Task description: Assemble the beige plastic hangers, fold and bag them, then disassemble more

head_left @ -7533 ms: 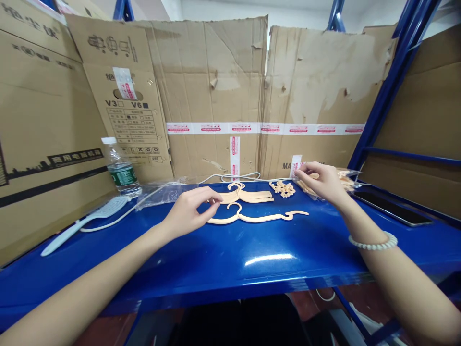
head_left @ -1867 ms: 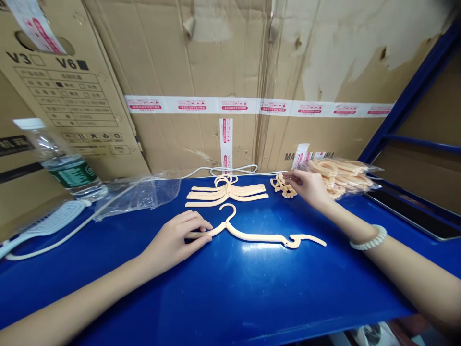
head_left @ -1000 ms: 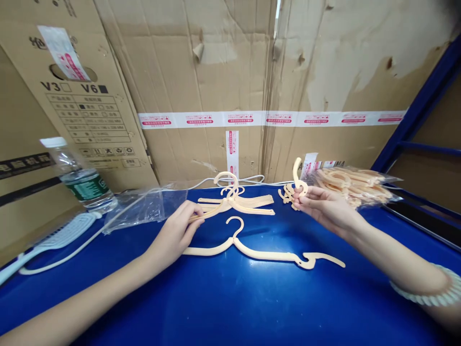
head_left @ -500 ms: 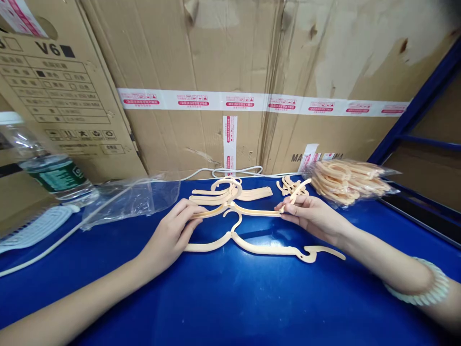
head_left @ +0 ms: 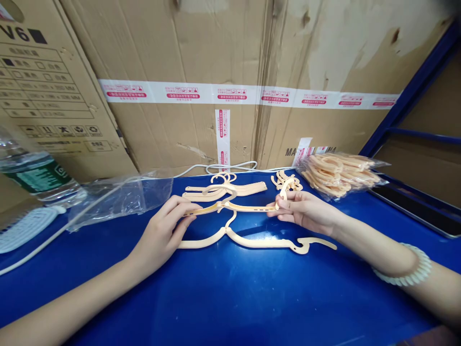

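A cream plastic clothes hanger is held level above the table, its hook toward the cardboard. My left hand pinches its left arm between thumb and fingers. At the right arm's end, my right hand grips a small curved hanger piece, which points up and touches the arm; my fingers partly hide the joint. Nearer me lies another hanger, a curved piece extending from its right end. Its left end is behind my left hand. Flat hanger parts are stacked behind the held hanger.
Loose curved pieces lie beside a clear bag of hanger parts at the back right. A phone-like dark slab is farther right. On the left are a water bottle, a hairbrush, a plastic bag and a white cable.
The small curved piece in my right hand has turned from leaning right to more upright against the hanger's end. The view has shifted slightly. My left hand keeps its grip.
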### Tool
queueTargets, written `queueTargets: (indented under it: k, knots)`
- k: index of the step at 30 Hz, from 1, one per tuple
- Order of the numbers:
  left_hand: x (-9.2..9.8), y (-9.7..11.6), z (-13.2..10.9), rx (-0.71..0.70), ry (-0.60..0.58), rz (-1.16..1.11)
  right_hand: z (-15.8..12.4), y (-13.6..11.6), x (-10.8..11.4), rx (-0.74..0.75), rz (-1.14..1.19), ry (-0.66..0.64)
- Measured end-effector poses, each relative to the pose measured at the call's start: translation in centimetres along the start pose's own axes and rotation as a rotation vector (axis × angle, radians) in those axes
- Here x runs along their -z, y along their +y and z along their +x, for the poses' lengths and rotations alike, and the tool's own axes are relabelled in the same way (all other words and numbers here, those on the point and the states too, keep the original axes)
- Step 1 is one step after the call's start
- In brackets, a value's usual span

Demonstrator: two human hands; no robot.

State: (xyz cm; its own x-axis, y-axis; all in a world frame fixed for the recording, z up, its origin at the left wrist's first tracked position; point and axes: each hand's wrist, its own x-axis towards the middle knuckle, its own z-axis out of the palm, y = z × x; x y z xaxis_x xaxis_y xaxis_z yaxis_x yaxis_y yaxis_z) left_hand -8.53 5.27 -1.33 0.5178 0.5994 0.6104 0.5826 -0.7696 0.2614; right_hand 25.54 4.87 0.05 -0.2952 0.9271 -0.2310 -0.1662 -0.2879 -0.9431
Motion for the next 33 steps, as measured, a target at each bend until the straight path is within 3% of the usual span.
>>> queueTargets:
  k: [5,16,24,29,33]
  knots:
    - [0.0,0.1,-0.2,-0.029,0.000,-0.006,0.0,0.2,-0.5,0.032,-0.043,0.024]
    - [0.0,0.3,-0.1,-0.023,-0.012,-0.024,-0.2,1.0,-1.6,0.325,-0.273,0.202]
    - [0.3,0.6,-0.4,0.020,0.008,-0.009,-0.3,0.6,-1.7,0.318,-0.212,0.180]
    - [1.6,1.7,0.2,0.042,-0.074,0.003,-0.8,-0.4,-1.6,0.379,-0.152,0.186]
    - [3.8,2.1,1.0,0.108,-0.224,0.009,-1.1,-1.9,-0.3,0.396,-0.164,0.216]
